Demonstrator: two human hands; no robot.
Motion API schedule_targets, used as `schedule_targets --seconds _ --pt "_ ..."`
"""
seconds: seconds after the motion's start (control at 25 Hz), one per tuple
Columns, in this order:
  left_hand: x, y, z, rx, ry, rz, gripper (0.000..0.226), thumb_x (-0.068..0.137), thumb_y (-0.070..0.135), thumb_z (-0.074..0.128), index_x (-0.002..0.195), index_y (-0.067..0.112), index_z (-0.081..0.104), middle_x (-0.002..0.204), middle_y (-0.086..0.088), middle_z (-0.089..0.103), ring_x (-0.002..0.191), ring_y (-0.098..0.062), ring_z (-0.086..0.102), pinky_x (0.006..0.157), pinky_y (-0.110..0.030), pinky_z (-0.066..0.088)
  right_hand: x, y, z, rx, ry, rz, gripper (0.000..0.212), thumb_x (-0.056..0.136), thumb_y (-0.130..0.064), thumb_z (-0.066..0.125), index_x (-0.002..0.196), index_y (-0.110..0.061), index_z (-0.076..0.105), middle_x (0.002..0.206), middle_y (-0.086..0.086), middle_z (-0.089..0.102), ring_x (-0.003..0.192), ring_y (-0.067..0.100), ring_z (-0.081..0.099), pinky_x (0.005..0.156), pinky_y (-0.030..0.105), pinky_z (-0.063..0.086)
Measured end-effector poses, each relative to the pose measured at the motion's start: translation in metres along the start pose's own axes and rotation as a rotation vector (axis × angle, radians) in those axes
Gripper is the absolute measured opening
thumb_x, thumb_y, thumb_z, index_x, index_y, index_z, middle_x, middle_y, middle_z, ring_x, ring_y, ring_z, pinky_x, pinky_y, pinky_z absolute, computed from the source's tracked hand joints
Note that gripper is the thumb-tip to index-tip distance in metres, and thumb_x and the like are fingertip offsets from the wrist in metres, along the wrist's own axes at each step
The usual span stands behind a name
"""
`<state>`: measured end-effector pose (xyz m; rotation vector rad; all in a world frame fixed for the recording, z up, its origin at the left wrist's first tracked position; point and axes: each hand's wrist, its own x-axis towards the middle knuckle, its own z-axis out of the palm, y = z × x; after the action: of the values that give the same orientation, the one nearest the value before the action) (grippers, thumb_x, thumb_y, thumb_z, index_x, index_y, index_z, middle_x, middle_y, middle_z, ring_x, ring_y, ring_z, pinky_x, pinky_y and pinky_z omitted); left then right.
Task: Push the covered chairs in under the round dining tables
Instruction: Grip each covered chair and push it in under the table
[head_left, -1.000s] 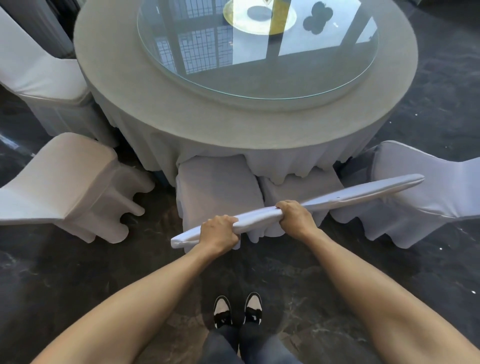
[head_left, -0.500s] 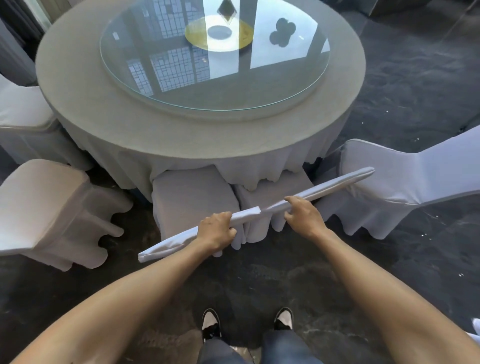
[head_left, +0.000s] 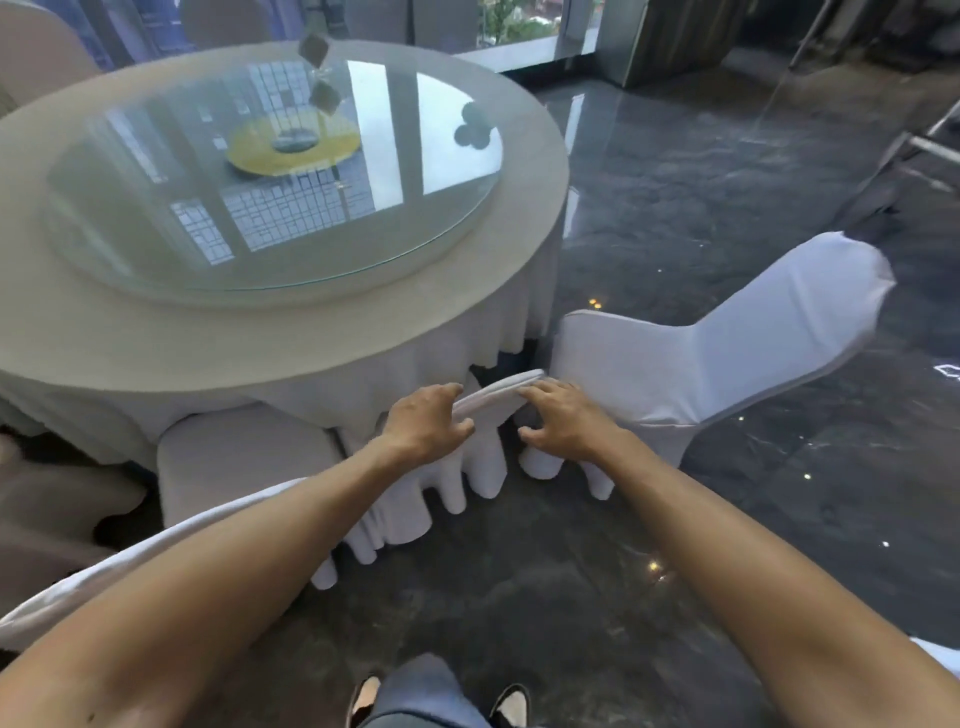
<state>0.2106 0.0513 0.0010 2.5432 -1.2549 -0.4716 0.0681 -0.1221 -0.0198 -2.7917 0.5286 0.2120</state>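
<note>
the top edge of the chair back (head_left: 496, 396) runs from lower left to upper right; most of its length is hidden behind the left forearm, showing again as a white band at the lower left frame edge. its right end sits just beside the neighbouring covered chair (head_left: 691, 358). the seat (head_left: 244, 467) is tucked partly under the tablecloth hem (head_left: 467, 332) of the round table (head_left: 291, 332); how far under cannot be told, as the cloth drapes over it. chair legs are hidden by the cover skirt.

left hand (head_left: 423, 423): fingers curled loosely over the chair-back edge, thumb below, contact looks light; whether it truly grips cannot be told. right hand (head_left: 563, 421): fingers spread and extended, fingertips resting on the right end of the edge, thumb apart below, not wrapped around it.

the neighbouring chair stands out from the table, its back leaning away to the upper right, seat corner near the cloth. dark glossy floor (head_left: 675, 208) lies open to the right and beyond. a glass turntable (head_left: 415, 223) covers the table middle; reflections mask what sits on it. another covered chair at the left edge is cut off. shoes are partly cut off at the bottom.
</note>
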Motion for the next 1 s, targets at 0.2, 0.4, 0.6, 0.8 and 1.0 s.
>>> schedule_targets --seconds 0.2,0.4,0.6,0.8,1.0 --pt "0.085 0.122 0.027 0.09 0.036 0.099 0.054 0.083 0.043 0.059 0.13 0.018 0.053 0.125 -0.008 0.062 0.115 -0.029 0.056 0.099 -0.045 0.043 -0.023 0.125 -0.05 -0.059 0.079 0.128 0.068 0.087 -0.042 0.059 0.146 -0.018 0.036 0.149 0.009 0.039 0.137 0.03 0.035 0.114 0.047 0.026" --pt "0.179 0.229 0.061 0.103 0.059 0.121 0.073 0.083 0.047 0.059 0.146 0.017 0.036 0.145 -0.011 0.045 0.139 -0.034 0.034 0.113 -0.053 0.027 -0.024 0.259 -0.083 -0.112 0.177 0.192 0.073 0.085 -0.045 0.059 0.148 -0.019 0.032 0.159 0.011 0.024 0.146 0.033 0.019 0.118 0.052 0.018" --pt "0.296 0.349 0.113 0.059 0.081 0.108 0.085 0.086 0.057 0.055 0.153 0.017 0.021 0.158 -0.016 0.025 0.146 -0.036 0.02 0.115 -0.053 0.019 -0.004 0.412 -0.134 -0.125 0.308 0.219 0.068 0.089 -0.042 0.058 0.147 -0.014 0.036 0.157 0.013 0.029 0.146 0.034 0.021 0.117 0.053 0.024" --pt "0.383 0.465 0.145 -0.035 0.021 0.089 0.098 0.083 0.065 0.057 0.155 0.018 0.011 0.161 -0.019 0.014 0.148 -0.039 0.011 0.117 -0.056 0.02 0.007 0.548 -0.178 -0.158 0.33 0.209 0.067 0.089 -0.043 0.058 0.146 -0.013 0.038 0.155 0.017 0.031 0.145 0.035 0.024 0.115 0.053 0.027" --pt "0.426 0.557 0.184 -0.232 -0.116 0.099 0.097 0.083 0.06 0.062 0.155 0.017 0.014 0.16 -0.011 0.023 0.147 -0.029 0.024 0.115 -0.045 0.03 0.018 0.67 -0.199 -0.087 0.292 0.149 0.064 0.082 -0.006 0.058 0.144 -0.008 0.042 0.155 0.021 0.029 0.142 0.038 0.027 0.104 0.048 0.043"
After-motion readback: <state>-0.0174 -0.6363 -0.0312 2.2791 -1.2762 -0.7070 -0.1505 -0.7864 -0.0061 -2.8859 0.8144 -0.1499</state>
